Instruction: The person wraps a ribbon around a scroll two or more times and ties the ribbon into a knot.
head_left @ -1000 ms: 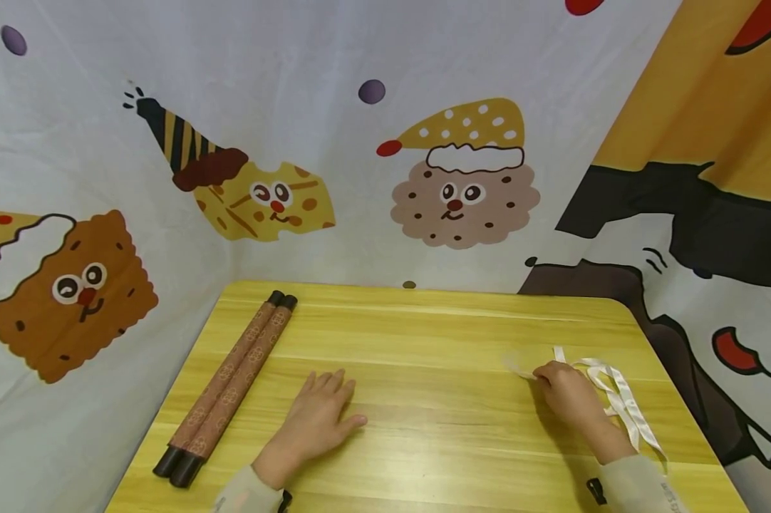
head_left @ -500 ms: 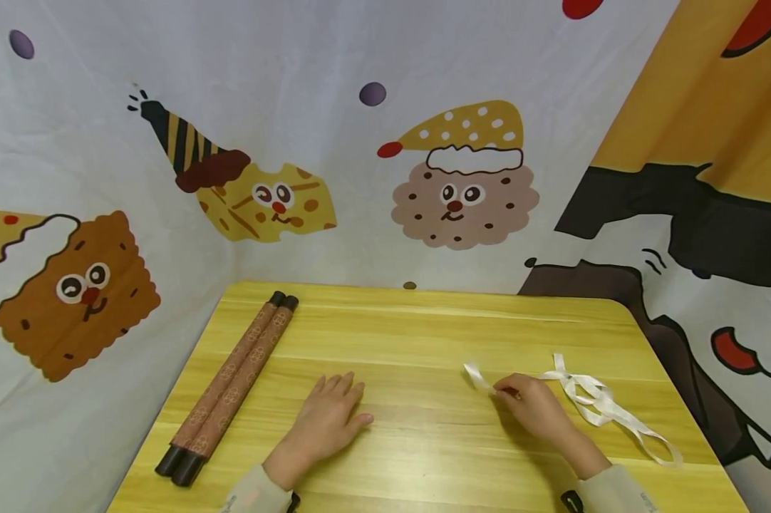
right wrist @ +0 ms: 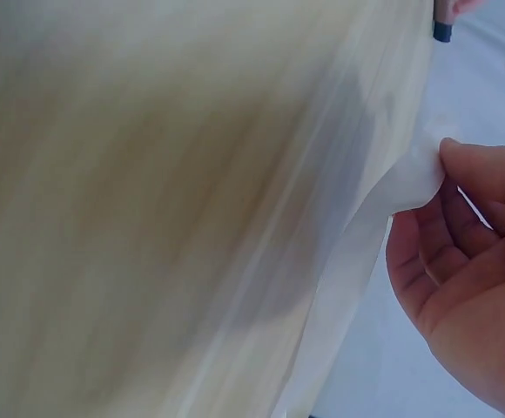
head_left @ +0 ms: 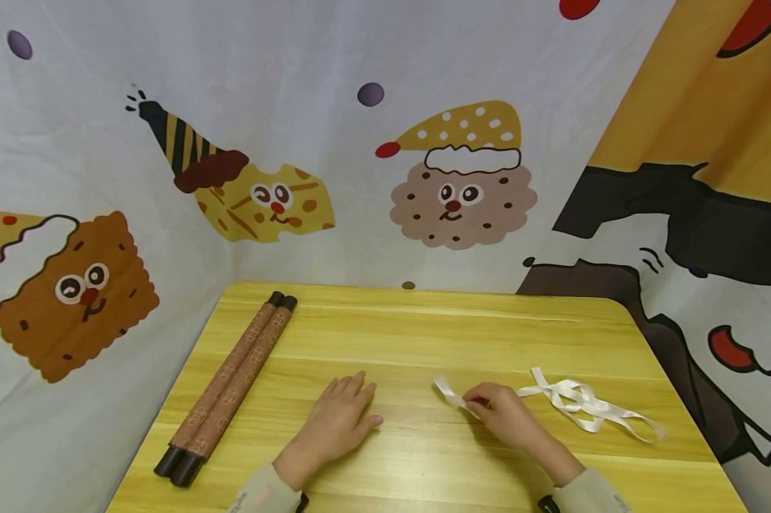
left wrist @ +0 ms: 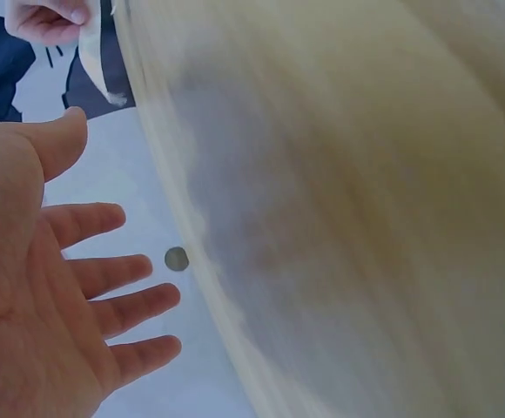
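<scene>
My right hand (head_left: 504, 417) pinches a white ribbon (head_left: 584, 406) near one end between thumb and fingers. A short free end sticks out to the left of the fingertips, while the rest lies in loose loops on the table to the right. In the right wrist view the ribbon (right wrist: 335, 287) runs down from the pinch. My left hand (head_left: 334, 420) is held palm down over the middle of the table, holding nothing. Its fingers (left wrist: 122, 313) are spread and straight in the left wrist view.
Two brown patterned rolls (head_left: 231, 385) with black ends lie side by side along the left of the wooden table (head_left: 385, 328). A white cloth printed with cartoon biscuits (head_left: 334, 64) hangs behind and to the left. A yellow and black printed part (head_left: 732, 192) is at the right.
My right hand has moved left, towards my left hand, drawing the ribbon along with it; the loops have shifted left too. My left hand has drifted slightly right.
</scene>
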Available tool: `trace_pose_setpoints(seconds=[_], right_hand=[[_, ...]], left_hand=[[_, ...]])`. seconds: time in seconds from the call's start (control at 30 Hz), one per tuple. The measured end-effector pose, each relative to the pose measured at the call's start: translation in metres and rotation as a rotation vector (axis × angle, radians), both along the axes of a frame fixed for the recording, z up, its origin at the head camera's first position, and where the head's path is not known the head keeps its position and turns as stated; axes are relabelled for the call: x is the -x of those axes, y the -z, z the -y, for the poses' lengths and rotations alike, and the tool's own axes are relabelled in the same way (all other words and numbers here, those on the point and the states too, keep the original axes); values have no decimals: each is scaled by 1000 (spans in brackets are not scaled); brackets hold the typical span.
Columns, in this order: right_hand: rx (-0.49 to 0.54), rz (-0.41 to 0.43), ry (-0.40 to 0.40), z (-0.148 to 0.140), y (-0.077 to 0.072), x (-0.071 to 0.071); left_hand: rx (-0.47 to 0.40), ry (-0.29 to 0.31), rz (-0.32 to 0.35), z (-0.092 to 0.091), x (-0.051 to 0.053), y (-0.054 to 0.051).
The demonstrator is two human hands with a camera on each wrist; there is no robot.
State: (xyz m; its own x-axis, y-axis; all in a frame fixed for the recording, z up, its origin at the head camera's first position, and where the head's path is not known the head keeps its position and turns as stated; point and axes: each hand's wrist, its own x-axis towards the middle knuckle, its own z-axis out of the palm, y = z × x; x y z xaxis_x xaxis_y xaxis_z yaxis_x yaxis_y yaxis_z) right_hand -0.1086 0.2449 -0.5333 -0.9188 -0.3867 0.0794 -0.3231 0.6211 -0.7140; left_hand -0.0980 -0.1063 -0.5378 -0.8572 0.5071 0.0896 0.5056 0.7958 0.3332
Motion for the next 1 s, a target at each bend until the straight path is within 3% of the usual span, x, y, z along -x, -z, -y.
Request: trace_pose_setpoints(seconds=[0.23,0.4,0.53,0.73,1.0], right_hand=[[14,63,-36,15,-1,-5],[5,60,-83,25,-1,-8],[5,57,-122,33,-2,-10],[12,71,-173,44,-3,-12],[19,93,-182,50,-4,-14]], left_hand=[[-20,68,13,-17,-4,-1],[-48,103,-4,-31,-4,0],[-87,118,-6,-42,-1,1],[-140,138,44,-56,2,1],[-163,150,34,-61,9,-1]])
